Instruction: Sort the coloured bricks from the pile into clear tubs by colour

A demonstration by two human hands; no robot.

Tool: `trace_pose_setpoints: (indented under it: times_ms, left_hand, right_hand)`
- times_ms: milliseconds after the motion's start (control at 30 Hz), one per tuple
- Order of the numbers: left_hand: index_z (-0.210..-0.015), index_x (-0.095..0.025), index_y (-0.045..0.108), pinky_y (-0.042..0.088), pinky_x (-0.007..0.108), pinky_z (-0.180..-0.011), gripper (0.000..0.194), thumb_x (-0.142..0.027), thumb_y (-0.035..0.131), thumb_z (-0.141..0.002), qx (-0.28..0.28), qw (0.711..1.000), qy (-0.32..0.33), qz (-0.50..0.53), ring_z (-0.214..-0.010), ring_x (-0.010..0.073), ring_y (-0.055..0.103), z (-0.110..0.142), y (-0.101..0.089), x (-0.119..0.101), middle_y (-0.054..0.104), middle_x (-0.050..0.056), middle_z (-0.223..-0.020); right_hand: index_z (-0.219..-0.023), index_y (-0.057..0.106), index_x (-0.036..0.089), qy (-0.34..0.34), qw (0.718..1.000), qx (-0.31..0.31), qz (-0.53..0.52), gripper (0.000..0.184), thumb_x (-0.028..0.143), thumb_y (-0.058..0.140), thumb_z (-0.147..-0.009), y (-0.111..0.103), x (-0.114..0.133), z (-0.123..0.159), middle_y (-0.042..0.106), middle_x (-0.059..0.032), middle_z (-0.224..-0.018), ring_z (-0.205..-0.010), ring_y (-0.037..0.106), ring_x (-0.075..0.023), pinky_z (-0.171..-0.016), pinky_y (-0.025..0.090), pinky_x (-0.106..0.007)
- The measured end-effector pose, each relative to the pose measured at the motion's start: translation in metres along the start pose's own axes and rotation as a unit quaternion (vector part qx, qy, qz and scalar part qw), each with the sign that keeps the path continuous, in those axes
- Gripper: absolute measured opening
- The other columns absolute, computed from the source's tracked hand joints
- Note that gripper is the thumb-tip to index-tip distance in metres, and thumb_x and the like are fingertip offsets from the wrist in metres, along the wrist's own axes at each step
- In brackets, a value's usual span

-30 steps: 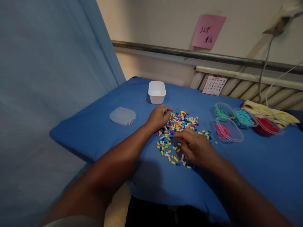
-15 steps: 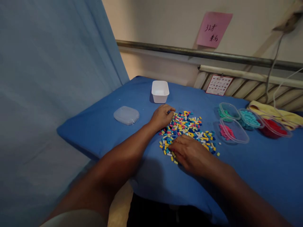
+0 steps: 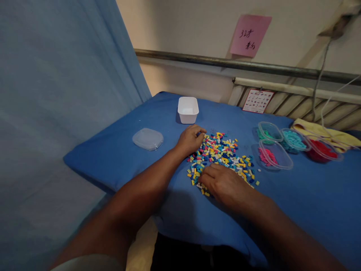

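A loose pile of small, building-brick-like plastic pieces (image 3: 222, 148) in yellow, blue, teal, pink and white lies spread on the blue cloth. At the pile's left edge rests my left hand (image 3: 190, 140), its fingers curled together; whatever is inside them is hidden. My right hand (image 3: 221, 182) reaches over the near side of the pile, fingertips bent down and pinched among the pieces. What those fingertips hold, if anything, cannot be made out. Beyond my left hand stands a white tub (image 3: 188, 110), and a clear lid (image 3: 148, 139) lies flat to the left.
On the right are clear containers with green pieces (image 3: 266, 134), pink pieces (image 3: 267, 156), turquoise pieces (image 3: 294, 139) and red pieces (image 3: 322, 148). A yellow cloth (image 3: 324, 132) lies behind them. A blue curtain (image 3: 70, 94) hangs on the left; a metal rail (image 3: 225, 62) crosses the wall.
The whole view has shifted slightly, so things appear a little further left. My right fingertips have moved slightly among the near pieces; my left hand keeps its place by the pile.
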State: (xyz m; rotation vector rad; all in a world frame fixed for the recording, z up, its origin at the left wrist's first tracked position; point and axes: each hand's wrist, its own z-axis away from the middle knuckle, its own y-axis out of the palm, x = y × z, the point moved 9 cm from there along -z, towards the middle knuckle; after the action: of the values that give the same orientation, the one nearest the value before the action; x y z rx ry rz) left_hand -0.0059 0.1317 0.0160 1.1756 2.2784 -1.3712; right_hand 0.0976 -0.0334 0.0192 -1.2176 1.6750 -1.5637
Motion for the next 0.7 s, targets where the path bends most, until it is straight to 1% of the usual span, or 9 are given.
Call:
trace_pose_setpoints:
  times_ms: [67, 167, 300, 400, 467, 567, 633, 700]
  left_hand:
    - [-0.098, -0.021, 0.078, 0.054, 0.035, -0.102, 0.018, -0.018, 0.061, -0.093, 0.002, 1.000, -0.005, 0.000, -0.105, 0.0198, 0.072, -0.001, 0.000, 0.001, 0.079, 0.004, -0.105]
    - [-0.099, -0.021, 0.078, 0.055, 0.035, -0.102, 0.018, -0.019, 0.062, -0.093, 0.005, 1.000, -0.017, -0.002, -0.106, 0.0200, 0.072, -0.001, -0.001, 0.003, 0.079, 0.004, -0.106]
    - [-0.099, -0.022, 0.079, 0.054, 0.036, -0.103, 0.018, -0.020, 0.061, -0.093, 0.007, 1.000, -0.025, -0.009, -0.108, 0.0206, 0.071, -0.001, -0.001, 0.003, 0.079, 0.004, -0.106]
    - [-0.099, -0.022, 0.079, 0.054, 0.036, -0.103, 0.019, -0.020, 0.061, -0.093, 0.007, 1.000, -0.025, -0.008, -0.108, 0.0205, 0.071, -0.001, -0.001, 0.004, 0.078, 0.004, -0.107]
    - [-0.099, -0.022, 0.079, 0.054, 0.036, -0.103, 0.019, -0.020, 0.061, -0.093, 0.008, 1.000, -0.023, -0.007, -0.107, 0.0202, 0.071, -0.001, 0.000, 0.004, 0.078, 0.004, -0.107]
    - [-0.098, -0.021, 0.078, 0.054, 0.036, -0.102, 0.018, -0.019, 0.061, -0.094, 0.013, 1.000, -0.015, -0.008, -0.106, 0.0202, 0.071, -0.001, 0.001, 0.003, 0.079, 0.004, -0.106]
    - [-0.098, -0.020, 0.078, 0.054, 0.037, -0.101, 0.018, -0.018, 0.061, -0.094, 0.013, 1.000, -0.009, -0.007, -0.106, 0.0203, 0.071, -0.001, 0.002, 0.002, 0.079, 0.004, -0.106]
    - [-0.098, -0.020, 0.078, 0.054, 0.037, -0.102, 0.018, -0.018, 0.061, -0.093, 0.012, 1.000, -0.005, -0.005, -0.106, 0.0202, 0.071, -0.001, 0.002, 0.001, 0.079, 0.004, -0.106]
  right_hand:
    - [-0.113, 0.071, 0.016, 0.013, 1.000, -0.003, -0.015, 0.019, 0.009, 0.059, -0.100, 0.000, -0.005, 0.001, 0.071, -0.0084, -0.102, -0.095, 0.061, -0.0230, -0.085, 0.049, -0.036]
    - [-0.116, 0.070, 0.018, 0.030, 0.997, -0.016, -0.068, 0.024, 0.007, 0.056, -0.100, -0.003, -0.014, 0.004, 0.071, -0.0080, -0.105, -0.098, 0.064, -0.0220, -0.088, 0.052, -0.035]
    - [-0.120, 0.068, 0.019, 0.071, 0.984, -0.081, -0.144, 0.024, 0.010, 0.054, -0.103, -0.017, -0.032, 0.013, 0.071, -0.0084, -0.111, -0.101, 0.067, -0.0205, -0.091, 0.054, -0.035]
    - [-0.122, 0.068, 0.020, 0.076, 0.981, -0.101, -0.148, 0.027, 0.010, 0.058, -0.100, -0.025, -0.036, 0.020, 0.070, -0.0088, -0.110, -0.102, 0.066, -0.0215, -0.090, 0.054, -0.035]
    - [-0.118, 0.070, 0.020, 0.071, 0.985, -0.083, -0.133, 0.024, 0.011, 0.059, -0.099, -0.025, -0.035, 0.022, 0.070, -0.0085, -0.105, -0.099, 0.065, -0.0220, -0.087, 0.053, -0.035]
    - [-0.105, 0.072, 0.019, 0.068, 0.993, -0.038, -0.090, 0.016, 0.015, 0.057, -0.101, -0.018, -0.028, 0.019, 0.067, -0.0066, -0.094, -0.089, 0.062, -0.0212, -0.080, 0.050, -0.034]
    - [-0.101, 0.072, 0.019, 0.058, 0.997, -0.016, -0.056, 0.017, 0.017, 0.055, -0.102, -0.015, -0.021, 0.015, 0.067, -0.0067, -0.091, -0.087, 0.060, -0.0215, -0.080, 0.048, -0.035]
    - [-0.100, 0.071, 0.018, 0.040, 0.999, -0.003, -0.024, 0.016, 0.016, 0.055, -0.102, -0.012, -0.011, 0.010, 0.068, -0.0077, -0.092, -0.089, 0.060, -0.0227, -0.084, 0.048, -0.037]
